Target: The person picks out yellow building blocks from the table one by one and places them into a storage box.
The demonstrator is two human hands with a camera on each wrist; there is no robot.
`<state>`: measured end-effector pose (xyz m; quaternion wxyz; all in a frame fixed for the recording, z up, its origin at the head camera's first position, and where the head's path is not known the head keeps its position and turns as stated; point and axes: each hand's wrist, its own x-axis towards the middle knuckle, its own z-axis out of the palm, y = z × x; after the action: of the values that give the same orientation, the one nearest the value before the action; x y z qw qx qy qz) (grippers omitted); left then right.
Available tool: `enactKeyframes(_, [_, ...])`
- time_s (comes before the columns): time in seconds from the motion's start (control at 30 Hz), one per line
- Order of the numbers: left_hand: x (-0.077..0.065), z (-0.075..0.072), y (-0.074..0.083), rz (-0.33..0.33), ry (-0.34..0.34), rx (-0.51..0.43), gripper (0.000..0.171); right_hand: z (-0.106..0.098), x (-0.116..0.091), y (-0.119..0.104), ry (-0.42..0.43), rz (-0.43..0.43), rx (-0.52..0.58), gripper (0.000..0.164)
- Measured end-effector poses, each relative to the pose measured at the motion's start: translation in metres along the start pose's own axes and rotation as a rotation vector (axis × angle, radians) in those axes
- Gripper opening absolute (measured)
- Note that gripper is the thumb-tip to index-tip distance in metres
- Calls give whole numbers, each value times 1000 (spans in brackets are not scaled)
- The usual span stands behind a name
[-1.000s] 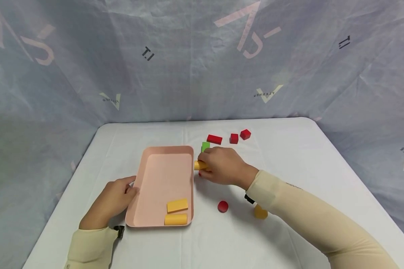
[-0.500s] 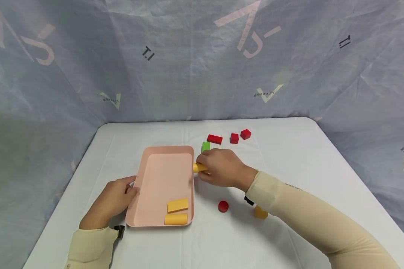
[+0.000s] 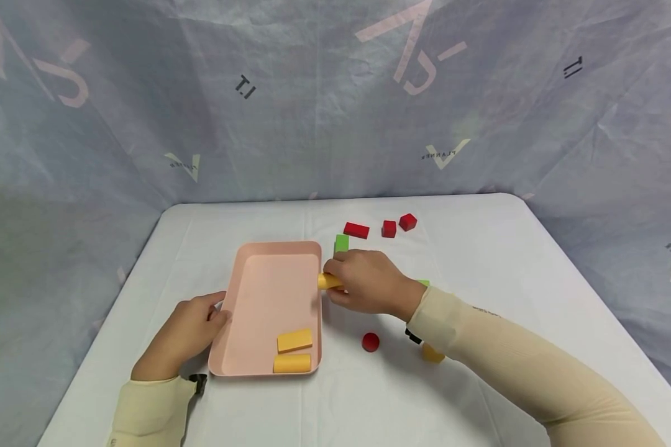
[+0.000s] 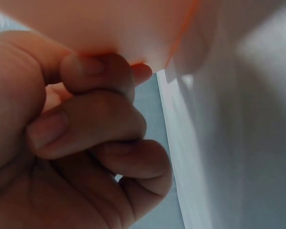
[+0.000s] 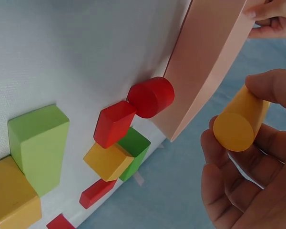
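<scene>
A shallow pink tray point(image 3: 274, 298) lies on the white table. My left hand point(image 3: 192, 329) grips its left rim; in the left wrist view, curled fingers point(image 4: 90, 124) meet the tray wall point(image 4: 119, 28). Two yellow blocks are inside near the front right corner: a flat one point(image 3: 294, 341) and a rounded one point(image 3: 292, 364). Between thumb and fingers, my right hand point(image 3: 369, 282) pinches a yellow cylinder point(image 5: 233, 131), raised above the table. In the head view the cylinder's left end point(image 3: 327, 281) overlaps the tray's right rim.
Behind the right hand are a green block point(image 3: 342, 243), a red bar point(image 3: 356, 230) and red blocks point(image 3: 389, 229). A red round piece point(image 3: 371, 342) and a yellow block point(image 3: 433, 353) lie nearer. The right wrist view shows a red cylinder point(image 5: 152, 97) beside the tray wall.
My right hand has shifted slightly left and toward me with the yellow cylinder, whose end now overlaps the tray's rim. A bit of green shows behind the right wrist. The left hand stays put.
</scene>
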<state>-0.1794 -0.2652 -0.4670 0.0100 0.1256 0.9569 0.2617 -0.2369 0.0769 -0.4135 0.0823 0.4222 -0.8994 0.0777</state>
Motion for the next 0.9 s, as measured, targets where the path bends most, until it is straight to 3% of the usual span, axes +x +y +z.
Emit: enactKeyframes(0.9, [2,0,-2,-6,1,-5,30,4,2,-9,4,-37,-24,20])
